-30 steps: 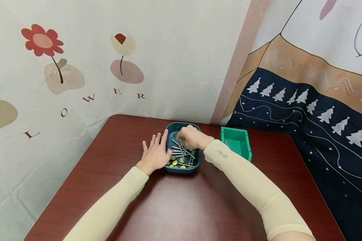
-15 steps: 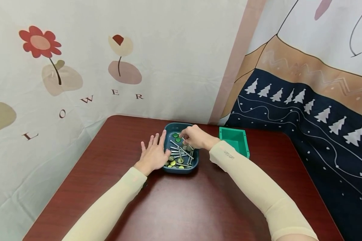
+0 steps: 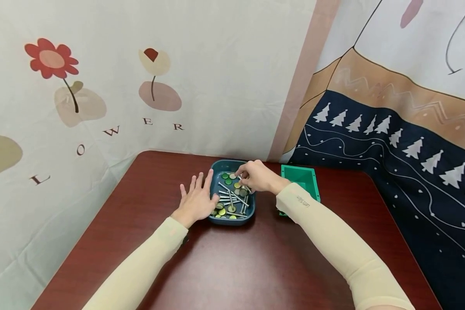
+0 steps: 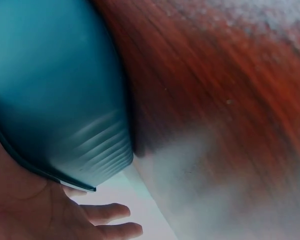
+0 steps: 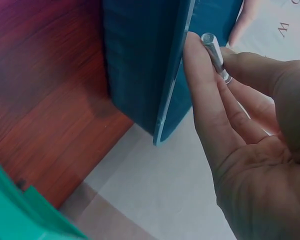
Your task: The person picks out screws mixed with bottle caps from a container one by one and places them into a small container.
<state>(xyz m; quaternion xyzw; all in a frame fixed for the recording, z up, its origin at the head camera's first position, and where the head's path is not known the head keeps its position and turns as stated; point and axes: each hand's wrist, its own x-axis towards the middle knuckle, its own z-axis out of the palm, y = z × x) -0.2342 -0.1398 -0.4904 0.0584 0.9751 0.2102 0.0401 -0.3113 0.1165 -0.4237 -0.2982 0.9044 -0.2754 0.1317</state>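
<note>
Right hand (image 3: pixel 258 176) pinches metal bolt (image 5: pixel 215 56); left hand (image 3: pixel 195 201) touches blue tray (image 3: pixel 232 222)

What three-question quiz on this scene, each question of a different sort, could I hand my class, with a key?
1. True or false: the left hand is clenched in a fist.
2. What is the right hand pinching?
3. Fill in: in the head view, the green box stands to the ___ of the blue tray.

Key:
1. False; it is spread open.
2. A metal bolt.
3. Right.
</note>
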